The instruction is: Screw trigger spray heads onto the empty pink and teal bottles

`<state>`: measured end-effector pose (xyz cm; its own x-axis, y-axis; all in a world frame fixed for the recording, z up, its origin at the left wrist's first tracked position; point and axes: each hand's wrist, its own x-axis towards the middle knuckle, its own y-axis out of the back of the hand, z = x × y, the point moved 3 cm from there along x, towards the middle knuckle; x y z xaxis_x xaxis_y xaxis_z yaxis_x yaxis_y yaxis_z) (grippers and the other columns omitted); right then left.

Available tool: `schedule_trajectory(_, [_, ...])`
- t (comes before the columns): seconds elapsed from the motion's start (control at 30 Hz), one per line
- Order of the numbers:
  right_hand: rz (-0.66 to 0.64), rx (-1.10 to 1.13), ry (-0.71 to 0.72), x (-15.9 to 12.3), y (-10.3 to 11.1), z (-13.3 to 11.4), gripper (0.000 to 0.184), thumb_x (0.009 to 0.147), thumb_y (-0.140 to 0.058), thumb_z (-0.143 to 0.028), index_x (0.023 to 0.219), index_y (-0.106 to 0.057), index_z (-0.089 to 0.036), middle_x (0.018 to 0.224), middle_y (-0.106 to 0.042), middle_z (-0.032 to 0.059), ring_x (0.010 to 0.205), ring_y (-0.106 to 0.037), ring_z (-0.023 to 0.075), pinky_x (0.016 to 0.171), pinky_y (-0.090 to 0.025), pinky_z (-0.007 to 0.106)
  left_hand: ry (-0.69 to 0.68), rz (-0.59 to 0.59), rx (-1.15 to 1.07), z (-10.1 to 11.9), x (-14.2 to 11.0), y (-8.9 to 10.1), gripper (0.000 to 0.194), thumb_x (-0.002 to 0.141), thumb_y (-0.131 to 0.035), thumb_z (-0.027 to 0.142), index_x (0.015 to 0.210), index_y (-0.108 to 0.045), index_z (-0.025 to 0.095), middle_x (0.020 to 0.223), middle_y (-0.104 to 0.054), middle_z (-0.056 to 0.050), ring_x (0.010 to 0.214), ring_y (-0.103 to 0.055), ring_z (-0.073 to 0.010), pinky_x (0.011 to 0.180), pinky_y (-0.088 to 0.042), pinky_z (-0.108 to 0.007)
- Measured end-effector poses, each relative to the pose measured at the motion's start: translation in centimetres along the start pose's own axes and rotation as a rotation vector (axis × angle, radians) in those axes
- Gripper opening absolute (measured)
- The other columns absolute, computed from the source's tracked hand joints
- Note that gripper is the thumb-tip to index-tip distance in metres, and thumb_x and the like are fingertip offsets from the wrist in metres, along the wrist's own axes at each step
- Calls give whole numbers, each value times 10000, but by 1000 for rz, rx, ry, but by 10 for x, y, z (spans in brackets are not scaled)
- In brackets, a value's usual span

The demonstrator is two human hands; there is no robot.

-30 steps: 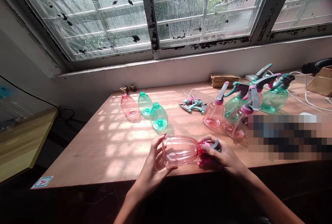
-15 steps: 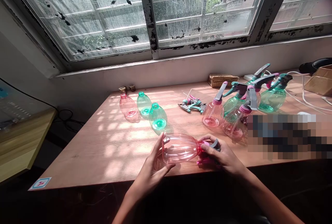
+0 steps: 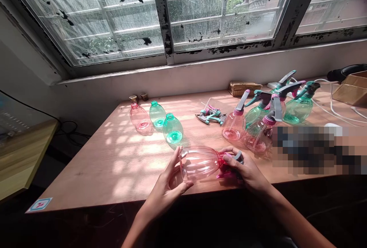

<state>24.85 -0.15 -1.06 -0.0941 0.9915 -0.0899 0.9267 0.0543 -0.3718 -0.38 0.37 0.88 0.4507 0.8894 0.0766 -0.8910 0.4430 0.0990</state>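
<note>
A clear pink bottle lies on its side in the air just above the table's front edge, its base to the left and its neck to the right. My left hand is closed around the base end, thumb below and fingers above. At the neck, my right hand grips a pink and grey spray head, whose trigger shows pink beneath the fingers. How far the collar sits on the neck is hidden by that hand. Beyond the bottle stands an open-necked green bottle.
Behind on the left stand another green bottle and a pink bottle, both without heads. Loose spray heads lie mid-table. Several headed spray bottles, including a pink one, crowd the right, near a blurred patch. A cardboard box sits far right.
The bottle has rolled slightly about its long axis between my hands, and my left fingers have shifted on its base. The whole view has drifted a little; the other bottles stay put.
</note>
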Motion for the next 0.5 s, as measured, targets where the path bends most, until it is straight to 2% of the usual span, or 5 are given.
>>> schedule_trajectory(0.07, [-7,6,17,1,0,0,334,840,-783,-421,986,-601,-182,690,-701,-15,625,-712,164,510,-602,248,-13,-22,-31,-1,0,-1,859,907,-715,306,1574,-185,416,1633,-362,-40,1478,-373,-299,1200,-342,-462])
schedule_trajectory(0.2, [-36,12,24,2,-1,0,335,836,-789,-408,986,-597,-179,701,-714,-9,620,-718,170,564,-630,297,-33,-14,-33,-4,1,1,981,835,-792,305,1584,-163,383,1642,-341,-50,1507,-305,-312,1228,-292,-457])
schedule_trajectory(0.33, [-37,6,11,2,0,1,340,834,-787,-415,984,-595,-178,700,-723,-9,623,-723,176,600,-656,347,25,21,9,-7,3,4,901,858,-765,313,1583,-229,322,1624,-373,-84,1503,-310,-331,1220,-305,-489])
schedule_trajectory(0.43, [-36,4,37,3,0,0,327,840,-782,-406,984,-599,-177,702,-720,-12,624,-724,172,613,-656,343,16,4,-43,-8,3,2,914,865,-762,300,1578,-196,387,1651,-316,-58,1487,-347,-324,1196,-348,-482])
schedule_trajectory(0.5, [-45,7,38,3,-1,-1,326,837,-786,-402,983,-595,-182,696,-715,-17,618,-723,171,599,-651,330,11,-16,-100,-9,3,1,904,880,-747,300,1569,-178,440,1638,-345,-41,1475,-374,-311,1186,-363,-477])
